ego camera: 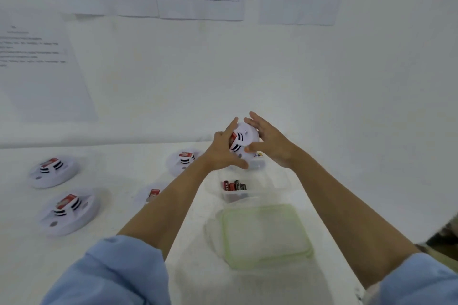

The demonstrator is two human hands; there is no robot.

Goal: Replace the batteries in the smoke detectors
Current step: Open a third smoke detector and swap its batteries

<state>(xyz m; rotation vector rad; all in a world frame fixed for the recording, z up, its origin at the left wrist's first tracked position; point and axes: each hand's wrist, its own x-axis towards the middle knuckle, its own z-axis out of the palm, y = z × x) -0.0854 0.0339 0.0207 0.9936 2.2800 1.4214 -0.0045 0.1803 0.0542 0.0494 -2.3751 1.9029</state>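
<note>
I hold a round white smoke detector with black vents and a red label up off the table, tilted on edge. My left hand grips its left side, thumb under it. My right hand holds its right side, thumb on the front, fingers stretched behind. Beneath my hands a clear tub holds several red and black batteries. Another clear tub sits behind it, mostly hidden.
Other white detectors with red labels lie on the white table: two at the left, one at centre, one partly behind my left forearm. A green-rimmed clear lid lies near me. Papers hang on the wall.
</note>
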